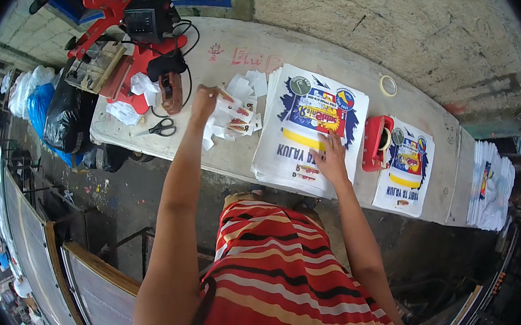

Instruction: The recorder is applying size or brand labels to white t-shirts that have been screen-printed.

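Note:
My left hand (204, 103) is closed over the left side of a loose pile of small white paper pieces (240, 93). Its fingers pinch the edge of a small printed label (225, 96); the fingertips are partly hidden. Several more printed labels (238, 126) lie just to the right. My right hand (333, 158) rests with fingers spread on a thick stack of white printed sheets (272, 152). The top sheet bears a blue, yellow and red design, and two small red-brown prints (306, 172) show near its lower edge.
Scissors (162, 128) with black handles lie left of the labels. Behind them stands a red heat press (132, 68) with a cable. A red tape dispenser (376, 144), a tape roll (388, 85), a smaller printed stack (407, 170) and folded white bundles (491, 184) are to the right.

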Demonstrator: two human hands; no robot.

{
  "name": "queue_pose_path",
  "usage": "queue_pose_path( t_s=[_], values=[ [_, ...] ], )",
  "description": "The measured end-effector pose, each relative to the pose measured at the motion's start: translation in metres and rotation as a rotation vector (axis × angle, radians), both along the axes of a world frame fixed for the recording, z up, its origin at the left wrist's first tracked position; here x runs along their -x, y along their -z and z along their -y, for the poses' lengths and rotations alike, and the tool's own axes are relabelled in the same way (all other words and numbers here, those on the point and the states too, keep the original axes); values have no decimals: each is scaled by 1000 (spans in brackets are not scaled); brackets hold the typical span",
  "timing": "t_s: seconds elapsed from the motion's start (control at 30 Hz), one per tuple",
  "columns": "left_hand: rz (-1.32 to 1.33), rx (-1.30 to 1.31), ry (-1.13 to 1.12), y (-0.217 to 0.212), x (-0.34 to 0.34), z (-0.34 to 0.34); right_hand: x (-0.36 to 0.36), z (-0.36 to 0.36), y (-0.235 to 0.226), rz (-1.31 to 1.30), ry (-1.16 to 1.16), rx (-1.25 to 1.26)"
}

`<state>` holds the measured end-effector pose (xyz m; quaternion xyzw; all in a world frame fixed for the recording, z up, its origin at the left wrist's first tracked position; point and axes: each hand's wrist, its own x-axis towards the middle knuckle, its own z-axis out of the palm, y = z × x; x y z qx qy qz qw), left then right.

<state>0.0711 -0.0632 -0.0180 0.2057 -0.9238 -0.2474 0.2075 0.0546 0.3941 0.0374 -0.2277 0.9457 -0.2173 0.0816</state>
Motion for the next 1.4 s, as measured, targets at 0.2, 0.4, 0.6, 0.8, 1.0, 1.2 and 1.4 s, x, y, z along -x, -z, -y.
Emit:
queue_pose_path(
  t_s=[0.2,0.4,0.6,0.8,1.0,1.2,1.4],
  values=[
    [56,-988,245,-91,-17,-94,-16,0,-44,548,244,874],
    [351,-1380,528,-81,-34,-219,-24,-7,-41,836,333,968],
    [470,-915,534,-49,-56,-246,-35,-42,-4,765,451,592],
    [465,-438,478,-45,-73,-259,-61,-47,27,398,408,382],
    [440,-487,460,-37,-74,-254,-59,-41,17,519,582,426],
    [448,-477,455,-40,-73,-255,-60,-40,5,542,571,544],
    [427,-531,458,-43,-76,-256,-63,-44,12,557,566,601]
  ],
)
